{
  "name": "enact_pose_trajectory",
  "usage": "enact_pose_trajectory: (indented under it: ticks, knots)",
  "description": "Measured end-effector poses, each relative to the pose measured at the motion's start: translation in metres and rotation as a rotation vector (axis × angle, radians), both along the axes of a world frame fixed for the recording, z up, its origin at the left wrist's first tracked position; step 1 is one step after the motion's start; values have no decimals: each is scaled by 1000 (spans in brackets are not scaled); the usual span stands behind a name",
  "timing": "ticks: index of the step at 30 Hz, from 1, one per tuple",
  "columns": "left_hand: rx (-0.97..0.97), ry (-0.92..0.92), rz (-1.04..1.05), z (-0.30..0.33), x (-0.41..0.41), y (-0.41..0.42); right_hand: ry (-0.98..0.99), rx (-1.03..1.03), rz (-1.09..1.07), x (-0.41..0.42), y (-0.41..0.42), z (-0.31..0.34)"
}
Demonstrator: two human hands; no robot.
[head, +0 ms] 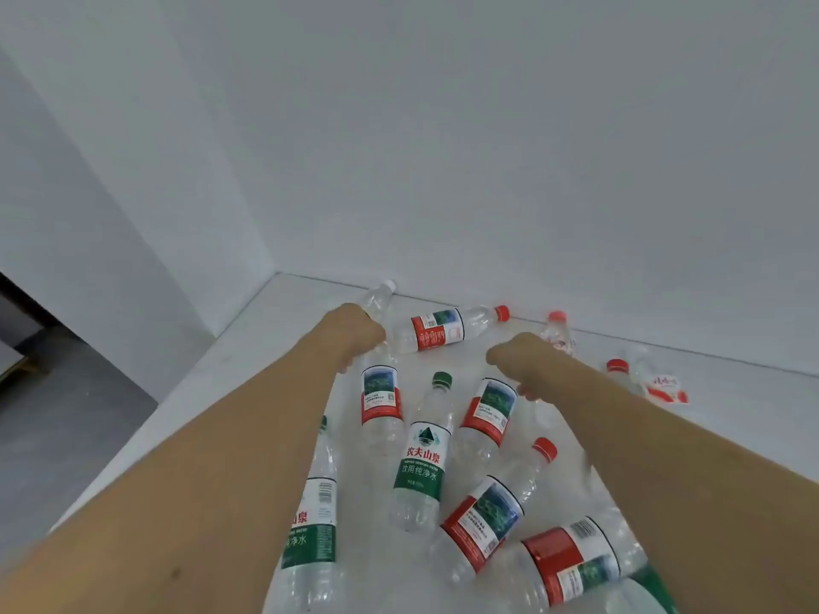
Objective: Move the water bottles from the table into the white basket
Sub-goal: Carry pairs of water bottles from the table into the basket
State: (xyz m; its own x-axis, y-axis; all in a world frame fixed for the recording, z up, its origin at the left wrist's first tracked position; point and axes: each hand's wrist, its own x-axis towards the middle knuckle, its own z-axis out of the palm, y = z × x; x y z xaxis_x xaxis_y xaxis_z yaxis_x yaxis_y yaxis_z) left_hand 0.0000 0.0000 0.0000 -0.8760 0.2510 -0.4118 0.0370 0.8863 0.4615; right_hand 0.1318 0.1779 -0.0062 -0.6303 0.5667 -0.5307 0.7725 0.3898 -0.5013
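Several clear plastic water bottles lie on the white table (248,347), some with red labels, some with green. My left hand (354,332) is curled over the neck of a red-label bottle (381,403) and hides its cap. My right hand (516,361) is curled the same way over the top of another red-label bottle (487,414). Between these two lies a green-capped bottle (423,454). A white-capped bottle (379,299) lies just behind my left hand. No white basket is in view.
A red-capped bottle (447,330) lies crosswise near the wall, and smaller red-capped bottles (558,332) lie at the back right. More bottles are piled at the bottom (571,556). The table's left edge drops to a grey floor (66,427). White walls close the corner.
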Motion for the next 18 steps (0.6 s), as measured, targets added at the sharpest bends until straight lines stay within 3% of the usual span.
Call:
enact_pose_trajectory:
  ticks: [7,11,18]
  knots:
    - [-162,-21,69,-95,-24,20,-93,-166,-274,-34,12,-110]
    - [-159,-97,119,-119,-30,32,-40,-188,-405,-41,20,-138]
    - [-196,-74,122,-129,-31,37,16,-287,-483,-43,23,-146]
